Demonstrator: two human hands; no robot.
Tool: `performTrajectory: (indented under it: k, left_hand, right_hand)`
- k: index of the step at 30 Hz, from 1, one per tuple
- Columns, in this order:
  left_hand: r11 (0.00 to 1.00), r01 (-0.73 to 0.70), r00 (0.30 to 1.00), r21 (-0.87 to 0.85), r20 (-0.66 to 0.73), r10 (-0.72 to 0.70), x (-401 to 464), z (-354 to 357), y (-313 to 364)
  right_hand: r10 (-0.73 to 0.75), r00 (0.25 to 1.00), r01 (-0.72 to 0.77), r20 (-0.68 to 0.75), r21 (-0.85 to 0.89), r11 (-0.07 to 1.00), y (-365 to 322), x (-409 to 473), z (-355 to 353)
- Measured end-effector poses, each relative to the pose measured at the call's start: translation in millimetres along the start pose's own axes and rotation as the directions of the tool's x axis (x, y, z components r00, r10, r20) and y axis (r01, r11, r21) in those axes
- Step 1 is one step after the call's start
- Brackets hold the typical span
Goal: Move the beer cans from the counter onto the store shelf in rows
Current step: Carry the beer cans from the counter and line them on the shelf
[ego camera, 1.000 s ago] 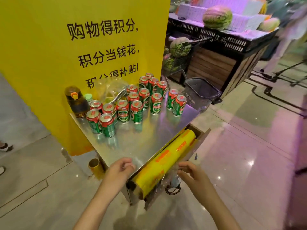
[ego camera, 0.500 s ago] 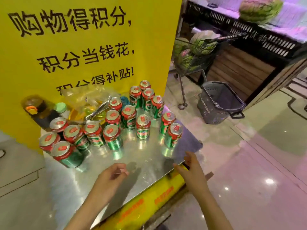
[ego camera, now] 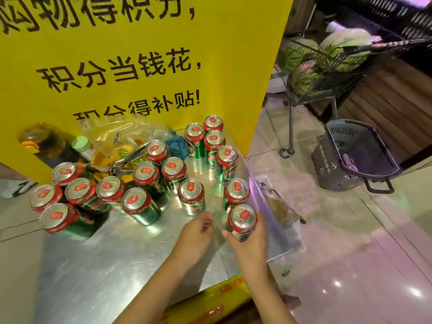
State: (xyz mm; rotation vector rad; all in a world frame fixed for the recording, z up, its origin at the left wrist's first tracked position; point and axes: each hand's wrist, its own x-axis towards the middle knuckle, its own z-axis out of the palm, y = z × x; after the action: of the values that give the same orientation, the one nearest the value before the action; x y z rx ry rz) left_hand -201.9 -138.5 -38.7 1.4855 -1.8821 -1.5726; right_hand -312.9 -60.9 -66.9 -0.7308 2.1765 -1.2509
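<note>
I am at the pick-up step, with the first can barely claimed. My right hand wraps around the nearest beer can, fingers curled on its far side and thumb on the near side; the can stands upright at the right front corner of the steel counter, and I cannot tell whether it has left the surface. My left hand is beside it, fingers loosely bent and holding nothing, its fingertips close to the base of the next can but apart from it.

The rest of the beer cans stand in a loose cluster across the back and left of the counter, all upright with red-and-silver tops, in front of the yellow sign. Among them lie a pair of metal tongs, a crumpled plastic bag and a dark bottle.

No store shelf shows in this view, so I judge the task hardly begun. The next move, as I read it, calls for a firm lift straight up to clear the neighbouring can just behind, the left hand taking a second can, then a turn to find the shelf. The counter edge is near; a nudged can could roll off toward the grey shopping basket.
</note>
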Motion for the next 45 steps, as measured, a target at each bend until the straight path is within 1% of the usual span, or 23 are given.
performTrajectory:
  k: [2, 5, 8, 12, 16, 18, 19, 22, 26, 29, 35, 39, 42, 45]
  left_hand:
    - [1.0, 0.009, 1.0, 0.014, -0.015, -0.009, 10, 6, 4]
    - [1.0, 0.011, 1.0, 0.023, -0.028, -0.01, 24, 17, 11]
    - [0.998, -0.066, 0.998, -0.001, -0.004, 0.066, 34, 28, 25]
    - [0.978, -0.194, 0.981, -0.077, 0.014, 0.196, 50, 36, 32]
    - [0.97, -0.183, 0.982, -0.16, 0.013, 0.187, 60, 40, 29]
    - [0.975, -0.176, 0.984, -0.137, -0.018, 0.175, 60, 40, 27]
    - [0.979, -0.18, 0.983, -0.098, -0.04, 0.177, 60, 41, 25]
    - [0.979, -0.203, 0.976, 0.013, -0.084, 0.203, 55, 41, 23]
    - [0.979, -0.199, 0.976, 0.051, -0.084, 0.202, 54, 38, 20]
    - [0.978, -0.197, 0.971, 0.07, -0.122, 0.205, 51, 37, 17]
    - [0.977, -0.212, 0.958, -0.012, -0.199, 0.205, 18, 38, 14]
    - [0.977, -0.203, 0.958, -0.066, -0.218, 0.184, -20, 26, 13]
    - [0.979, -0.169, 0.957, -0.116, -0.259, 0.135, -53, 2, 9]
    - [0.98, -0.139, 0.929, -0.14, -0.362, 0.08, -91, -36, -3]
  right_hand:
    - [-0.029, 0.999, 0.029, -0.015, 0.004, 1.0, 2, 0, -1]
    - [-0.07, 0.997, 0.071, 0.016, -0.019, 0.997, 4, 1, -6]
    - [-0.049, 0.998, 0.05, 0.045, -0.013, 0.999, 11, 7, -14]
    - [-0.046, 0.997, 0.045, 0.07, 0.024, 0.999, 18, 14, -32]
    - [-0.112, 0.985, 0.105, 0.128, 0.054, 0.993, 18, 19, -46]
    - [-0.127, 0.978, 0.115, 0.167, 0.082, 0.99, 18, 21, -48]
    - [-0.131, 0.976, 0.115, 0.176, 0.097, 0.989, 19, 21, -47]
    - [-0.139, 0.977, 0.118, 0.162, 0.134, 0.984, 20, 21, -43]
    - [-0.132, 0.984, 0.114, 0.12, 0.148, 0.982, 22, 20, -39]
    - [-0.137, 0.981, 0.117, 0.134, 0.153, 0.981, 18, 18, -42]
    - [-0.112, 0.98, 0.081, 0.164, 0.183, 0.98, 20, 11, -54]
    - [-0.081, 0.977, 0.043, 0.199, 0.187, 0.981, 11, -5, -64]
    - [-0.112, 0.959, 0.066, 0.26, 0.178, 0.982, -8, -19, -66]
    - [-0.167, 0.914, 0.112, 0.371, 0.165, 0.98, -34, -42, -49]
